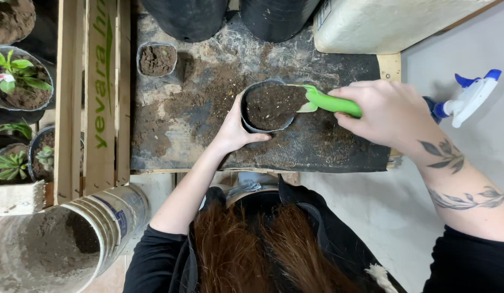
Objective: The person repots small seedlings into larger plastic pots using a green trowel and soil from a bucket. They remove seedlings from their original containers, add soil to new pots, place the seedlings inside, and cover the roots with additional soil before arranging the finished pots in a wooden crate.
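A small black pot (pixel 251 126) full of dark soil sits in the middle of a dirty black work board (pixel 339 152). My left hand (pixel 233 129) cups the pot's near-left side and steadies it. My right hand (pixel 390 111) grips the green handle of a small trowel (pixel 328 101), whose tip rests in the soil at the pot's right rim. The blade is partly buried.
A smaller soil-filled pot (pixel 157 58) stands at the board's far left. Two large black pots (pixel 189 19) line the back edge. A wooden crate (pixel 97 97) and potted plants (pixel 18 78) sit left, a white soil bucket (pixel 62 247) near left, a spray bottle (pixel 469 97) right.
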